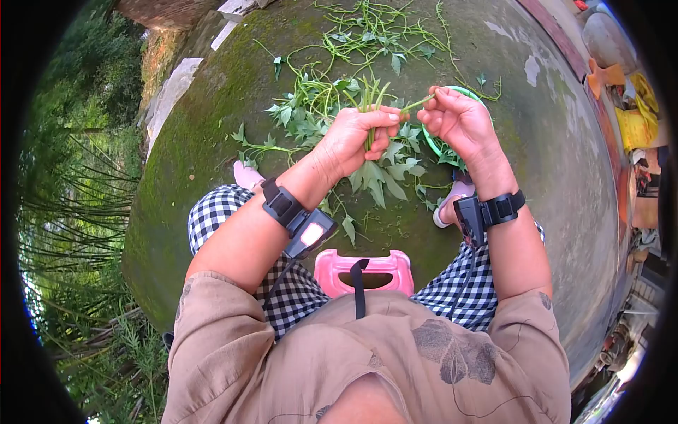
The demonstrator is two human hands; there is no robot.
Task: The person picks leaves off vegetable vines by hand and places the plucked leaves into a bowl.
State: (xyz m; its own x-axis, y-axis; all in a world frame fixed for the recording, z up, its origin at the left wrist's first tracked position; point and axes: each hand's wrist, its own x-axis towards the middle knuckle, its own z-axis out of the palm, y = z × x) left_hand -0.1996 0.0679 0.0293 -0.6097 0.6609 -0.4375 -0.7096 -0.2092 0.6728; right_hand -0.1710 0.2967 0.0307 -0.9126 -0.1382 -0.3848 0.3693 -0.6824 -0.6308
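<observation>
My left hand point(359, 134) is closed around a bunch of leafy green stems point(382, 182), which look like sweet potato greens. Cut stem ends stick up above the fist, and broad leaves hang below it. To its right, my right hand point(462, 121) pinches the tip of a thin green stem point(418, 104) between thumb and forefinger. That stem runs across to the left hand's fingers. Beneath the right hand is a round container with a light green rim point(429, 141), mostly hidden by the hand. Loose leafy greens point(300, 102) lie on the ground behind the left hand.
Stripped, tangled vines point(381, 32) spread over the mossy concrete ground point(194, 141) farther out. A pink plastic stool point(364, 263) is close to my body, between my legs. Stones point(169, 92) and bushes border the left; a yellow bag point(635, 116) and other items line the right.
</observation>
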